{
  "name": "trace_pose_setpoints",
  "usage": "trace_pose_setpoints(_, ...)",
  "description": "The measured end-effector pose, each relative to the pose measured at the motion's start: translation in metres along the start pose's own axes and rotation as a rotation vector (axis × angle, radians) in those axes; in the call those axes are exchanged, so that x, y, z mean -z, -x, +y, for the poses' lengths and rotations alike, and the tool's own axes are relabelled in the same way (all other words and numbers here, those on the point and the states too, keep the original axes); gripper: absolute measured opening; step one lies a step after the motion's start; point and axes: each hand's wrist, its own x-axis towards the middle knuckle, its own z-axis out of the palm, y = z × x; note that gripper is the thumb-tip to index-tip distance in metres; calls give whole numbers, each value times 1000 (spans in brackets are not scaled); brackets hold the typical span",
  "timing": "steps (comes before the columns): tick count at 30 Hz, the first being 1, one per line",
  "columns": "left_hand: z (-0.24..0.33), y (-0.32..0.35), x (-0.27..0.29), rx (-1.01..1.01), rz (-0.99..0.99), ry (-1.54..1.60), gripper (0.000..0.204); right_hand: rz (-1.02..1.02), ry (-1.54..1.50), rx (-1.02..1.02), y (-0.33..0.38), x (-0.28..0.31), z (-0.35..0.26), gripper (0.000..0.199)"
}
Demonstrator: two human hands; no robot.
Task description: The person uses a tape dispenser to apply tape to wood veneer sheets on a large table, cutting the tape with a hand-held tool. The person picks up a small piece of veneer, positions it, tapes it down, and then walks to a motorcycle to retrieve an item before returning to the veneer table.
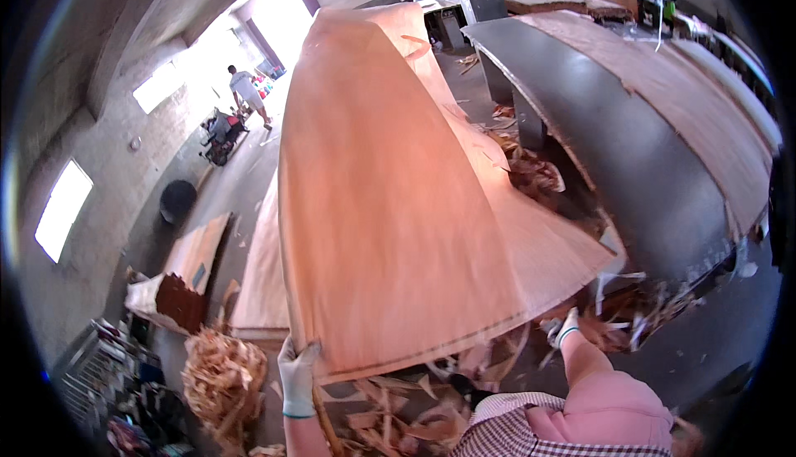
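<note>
A large, thin reddish-brown wood veneer sheet (pixel 390 208) stretches away from me, its surface bulging and smeared by motion. My left hand (pixel 298 378), in a white glove, is closed on its near left corner, thumb on top. A thin brown wooden stick (pixel 328 424) shows just below that hand; whether it is also held, I cannot tell. My right hand (pixel 565 328), gloved too, is just below the sheet's near right edge. Its fingers look apart and appear to hold nothing. More veneer (pixel 543 246) lies under and to the right of the sheet.
Torn veneer scraps (pixel 390 415) litter the floor before me, with a heaped bundle (pixel 222 378) at left. A long stack with a dark top sheet (pixel 613 142) stands right. Boards (pixel 195 258) lie far left. A person (pixel 246 92) is near the bright doorway, beside a motorbike (pixel 221 135).
</note>
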Motion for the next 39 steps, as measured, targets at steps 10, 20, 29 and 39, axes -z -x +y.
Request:
trace_pose_setpoints(10,-31,-185,157,-31,55,-164,34,-628,-453,495,-6,-182,118,82)
trace_pose_setpoints(20,-130,-347,286,-62,-13,-323,33,-128,69,738,-21,-281,241,3)
trace_pose_setpoints(29,-233,-463,358,-147,-56,-467,35,48,309,1280,-5,-296,433,36)
trace_pose_setpoints(39,-313,-473,340,-114,-75,-356,40,362,258,1128,-48,-283,483,31)
